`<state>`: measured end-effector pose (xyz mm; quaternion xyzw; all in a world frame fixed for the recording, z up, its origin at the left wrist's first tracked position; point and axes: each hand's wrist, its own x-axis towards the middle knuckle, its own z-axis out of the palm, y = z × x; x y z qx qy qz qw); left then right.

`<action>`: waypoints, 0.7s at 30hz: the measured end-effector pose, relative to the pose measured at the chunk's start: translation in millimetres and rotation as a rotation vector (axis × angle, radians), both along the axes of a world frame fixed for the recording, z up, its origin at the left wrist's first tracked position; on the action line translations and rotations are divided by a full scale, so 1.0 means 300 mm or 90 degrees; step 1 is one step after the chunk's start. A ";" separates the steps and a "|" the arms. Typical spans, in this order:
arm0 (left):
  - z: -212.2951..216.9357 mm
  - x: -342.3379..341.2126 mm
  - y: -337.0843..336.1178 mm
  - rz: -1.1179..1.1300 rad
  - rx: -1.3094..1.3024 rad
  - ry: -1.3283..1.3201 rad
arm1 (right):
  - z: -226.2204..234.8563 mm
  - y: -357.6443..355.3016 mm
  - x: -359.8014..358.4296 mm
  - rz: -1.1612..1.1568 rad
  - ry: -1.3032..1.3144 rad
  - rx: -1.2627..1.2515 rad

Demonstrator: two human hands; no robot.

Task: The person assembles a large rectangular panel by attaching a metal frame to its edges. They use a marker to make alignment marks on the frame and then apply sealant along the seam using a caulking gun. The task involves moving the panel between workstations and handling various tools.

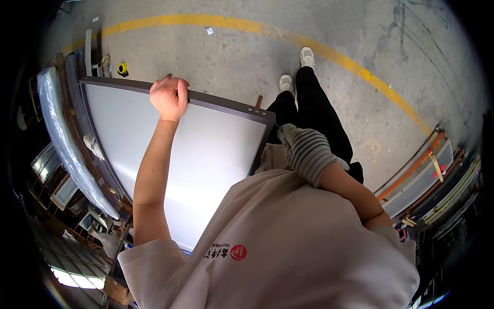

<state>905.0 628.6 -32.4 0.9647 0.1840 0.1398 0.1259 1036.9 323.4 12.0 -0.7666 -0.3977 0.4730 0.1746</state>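
Note:
A large framed panel (216,149) with a pale, smooth face and a dark grey-brown frame stands upright at my left side. My left hand (170,98) is bare and closed over the frame's upper edge, its fingers wrapped to the far side. Several small round holes or fittings dot that edge near the right corner. Beside this corner is my right hand (309,149), in a grey striped glove. Its fingers are curled close to the frame's side edge, and a thin dark thing shows at their tips, too small to make out.
Along the left lies a long plastic-wrapped piece (69,134) beside racks of material. A yellow tape roll or tape measure (122,68) rests on the concrete floor beyond the panel. A yellow line (226,21) curves across the floor. More panels (419,180) lean at the right.

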 end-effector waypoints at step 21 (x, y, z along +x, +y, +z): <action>0.016 0.002 -0.007 0.011 -0.017 0.051 | -0.108 0.052 0.075 0.048 -0.049 0.000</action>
